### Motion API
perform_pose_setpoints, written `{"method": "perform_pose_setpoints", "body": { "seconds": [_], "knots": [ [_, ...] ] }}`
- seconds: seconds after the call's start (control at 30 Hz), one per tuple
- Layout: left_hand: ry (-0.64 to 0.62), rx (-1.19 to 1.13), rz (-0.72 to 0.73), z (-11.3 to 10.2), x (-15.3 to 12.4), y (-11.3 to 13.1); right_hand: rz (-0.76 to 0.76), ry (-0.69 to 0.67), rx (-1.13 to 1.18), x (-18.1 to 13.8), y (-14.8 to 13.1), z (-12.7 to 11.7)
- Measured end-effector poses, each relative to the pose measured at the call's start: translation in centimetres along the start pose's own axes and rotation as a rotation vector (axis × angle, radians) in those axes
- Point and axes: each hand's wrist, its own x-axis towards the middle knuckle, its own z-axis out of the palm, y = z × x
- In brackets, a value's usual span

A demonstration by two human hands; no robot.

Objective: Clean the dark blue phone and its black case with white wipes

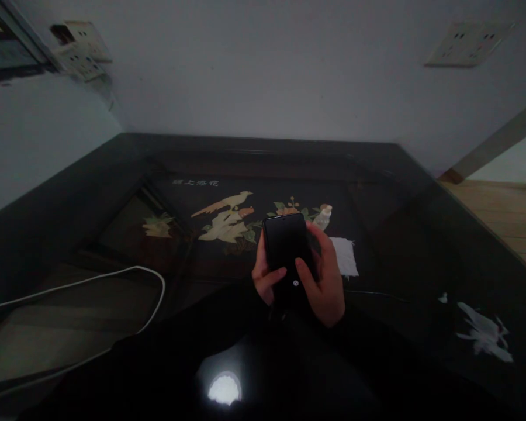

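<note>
I hold a black smartphone (287, 245) upright in both hands over a dark glass-topped table (114, 234). Its screen is dark except for a small round fingerprint icon near the bottom. My left hand (265, 278) wraps the phone's lower left edge, thumb lying on the screen. My right hand (326, 280) grips the right edge and back, its thumb reaching toward the icon. Both sleeves are dark and merge with the shadow below.
Under the glass lies an inlaid picture of birds and flowers (228, 219). A white cable (153, 280) loops at the left. A torn white paper (345, 256) lies right of my hands, more scraps (484, 333) at far right. Wall sockets (467, 44) are mounted above.
</note>
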Motion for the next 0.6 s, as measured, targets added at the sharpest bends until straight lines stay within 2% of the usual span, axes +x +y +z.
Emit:
{"method": "perform_pose_setpoints", "body": {
  "seconds": [0.07, 0.17, 0.33, 0.4, 0.47, 0.53, 0.6],
  "knots": [
    [-0.018, 0.004, 0.005, -0.1, -0.1, -0.2, -0.049, -0.034, -0.057, -0.1, 0.1, 0.2],
    [-0.002, 0.075, 0.022, -0.6, -0.1, -0.7, -0.024, -0.087, -0.051, -0.1, 0.1, 0.4],
    [0.113, 0.250, -0.015, -1.8, 0.6, -0.5, 0.047, -0.088, 0.150, 0.6, 0.3, -0.6],
    [0.140, 0.298, -0.045, -2.1, 1.1, 0.1, 0.166, -0.109, 0.256, 0.8, 0.9, -1.6],
    [0.158, 0.305, -0.036, -2.2, 1.5, 0.7, 0.385, -0.287, 0.383, 0.8, 1.7, -2.4],
    [0.177, 0.271, -0.005, -1.9, 1.8, 1.2, 0.615, -0.590, 0.521, 0.4, 2.4, -2.8],
    [0.160, 0.215, -0.003, -1.4, 1.8, 1.6, 0.747, -0.814, 0.638, 0.0, 2.7, -2.8]
  ]
}}
